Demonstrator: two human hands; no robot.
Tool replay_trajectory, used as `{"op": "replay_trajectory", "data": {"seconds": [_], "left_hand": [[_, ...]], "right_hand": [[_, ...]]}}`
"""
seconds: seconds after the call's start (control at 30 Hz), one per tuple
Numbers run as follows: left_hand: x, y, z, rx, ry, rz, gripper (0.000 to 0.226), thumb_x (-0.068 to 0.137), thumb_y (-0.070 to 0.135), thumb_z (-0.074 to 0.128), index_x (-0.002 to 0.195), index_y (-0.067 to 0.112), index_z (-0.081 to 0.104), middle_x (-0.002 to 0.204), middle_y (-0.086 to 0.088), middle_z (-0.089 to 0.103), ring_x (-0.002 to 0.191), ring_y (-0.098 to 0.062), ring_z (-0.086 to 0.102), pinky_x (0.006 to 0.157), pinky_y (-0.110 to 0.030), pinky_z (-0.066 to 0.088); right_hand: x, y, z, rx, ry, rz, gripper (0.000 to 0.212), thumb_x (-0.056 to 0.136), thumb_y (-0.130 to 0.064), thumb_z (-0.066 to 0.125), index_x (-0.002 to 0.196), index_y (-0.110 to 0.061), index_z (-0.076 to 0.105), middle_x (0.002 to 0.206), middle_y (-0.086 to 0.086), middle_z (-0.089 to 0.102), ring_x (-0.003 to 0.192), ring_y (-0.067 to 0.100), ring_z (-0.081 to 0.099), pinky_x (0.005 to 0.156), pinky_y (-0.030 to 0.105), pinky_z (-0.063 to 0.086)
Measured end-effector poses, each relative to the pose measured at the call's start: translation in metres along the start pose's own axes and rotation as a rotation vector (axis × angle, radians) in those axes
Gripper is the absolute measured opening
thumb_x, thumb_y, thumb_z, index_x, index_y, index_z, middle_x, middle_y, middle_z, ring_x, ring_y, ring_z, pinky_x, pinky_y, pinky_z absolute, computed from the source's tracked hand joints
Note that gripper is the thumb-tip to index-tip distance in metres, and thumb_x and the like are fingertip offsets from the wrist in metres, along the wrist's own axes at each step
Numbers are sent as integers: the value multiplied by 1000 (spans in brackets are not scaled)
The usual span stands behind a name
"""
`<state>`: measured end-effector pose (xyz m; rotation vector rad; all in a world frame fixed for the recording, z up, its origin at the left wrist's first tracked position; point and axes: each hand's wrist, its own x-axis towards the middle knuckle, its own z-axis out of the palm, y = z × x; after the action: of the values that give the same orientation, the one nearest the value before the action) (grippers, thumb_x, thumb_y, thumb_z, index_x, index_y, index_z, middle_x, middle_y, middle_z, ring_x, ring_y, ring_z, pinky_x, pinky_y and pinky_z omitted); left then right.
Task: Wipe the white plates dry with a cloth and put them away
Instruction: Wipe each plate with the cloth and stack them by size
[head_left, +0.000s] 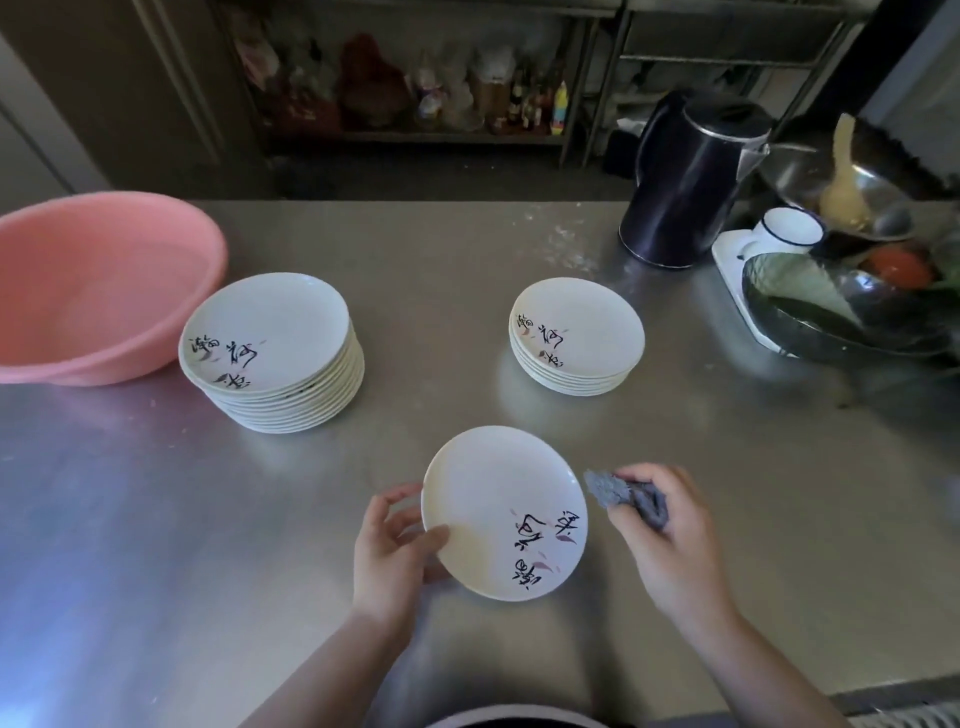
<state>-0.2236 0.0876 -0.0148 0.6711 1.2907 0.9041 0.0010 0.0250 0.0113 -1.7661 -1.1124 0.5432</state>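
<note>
My left hand (395, 551) grips the left rim of a white plate (493, 499) with black brush writing, held face up just above the steel counter. To its right, my right hand (670, 535) is closed around a bunched grey cloth (623, 493), which sits beside the plate's right rim without touching its face. A tall stack of matching white plates (275, 353) stands at the left. A shorter stack of plates (576, 335) stands at the centre right.
A pink plastic basin (88, 291) sits at the far left beside the tall stack. A dark electric kettle (685, 176) stands at the back right. Further right are a white mug (789, 228), metal bowls and a dark bowl (831, 317). The steel counter (441, 249) lies between.
</note>
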Motion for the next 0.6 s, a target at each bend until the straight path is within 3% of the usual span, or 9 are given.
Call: {"op": "replay_trajectory", "data": {"seconds": [0.17, 0.23, 0.3, 0.37, 0.47, 0.57, 0.6], "left_hand": [[0, -31, 10, 20, 36, -23, 45, 80, -23, 56, 113, 8, 54, 94, -17, 62, 73, -29, 60, 44, -31, 52], [2, -39, 9, 97, 54, 27, 44, 75, -13, 65, 108, 15, 56, 93, -13, 66, 71, -24, 63, 50, -33, 53], [6, -42, 7, 303, 70, 102, 45, 71, 0, 71, 103, 28, 56, 97, -6, 71, 77, -20, 68, 65, -35, 54], [8, -40, 5, 516, 60, 127, 48, 75, 0, 73, 100, 36, 52, 100, 3, 72, 85, -18, 68, 73, -32, 51], [14, -38, -1, 767, 64, 262, 50, 74, 3, 77, 105, 36, 55, 106, 7, 64, 98, -24, 62, 81, -32, 47], [21, -34, -6, 887, 67, 357, 62, 74, 6, 80, 130, 14, 57, 123, 1, 52, 114, -26, 52, 98, -43, 46], [23, -31, -6, 908, 43, 360, 65, 74, 6, 80, 134, 12, 55, 124, 2, 51, 115, -25, 51, 99, -43, 46]], "right_hand": [[-2, 15, -6, -21, -51, 15, 28, 70, -20, 64, 91, -38, 60, 91, -8, 62, 86, 15, 61, 76, 29, 47], [-1, 21, -5, -36, -75, 22, 27, 70, -20, 64, 91, -38, 60, 90, -7, 62, 87, 16, 61, 75, 32, 48], [-2, 23, -4, -23, -103, 46, 25, 70, -24, 64, 90, -38, 61, 91, -6, 63, 87, 16, 61, 75, 31, 47], [-3, 20, 0, 50, -125, 107, 20, 67, -37, 62, 87, -37, 62, 90, -2, 64, 84, 16, 61, 73, 26, 47], [-4, 16, 10, 265, -135, 212, 37, 63, -46, 56, 90, -22, 62, 79, 3, 63, 65, 16, 56, 57, 17, 44], [-1, 15, 27, 256, -215, 229, 13, 89, -14, 55, 102, -18, 55, 94, 0, 61, 78, 10, 57, 63, 10, 43], [1, 16, 33, 192, -253, 209, 19, 91, -6, 53, 104, -21, 53, 103, -1, 58, 89, 10, 57, 68, 7, 42]]}}
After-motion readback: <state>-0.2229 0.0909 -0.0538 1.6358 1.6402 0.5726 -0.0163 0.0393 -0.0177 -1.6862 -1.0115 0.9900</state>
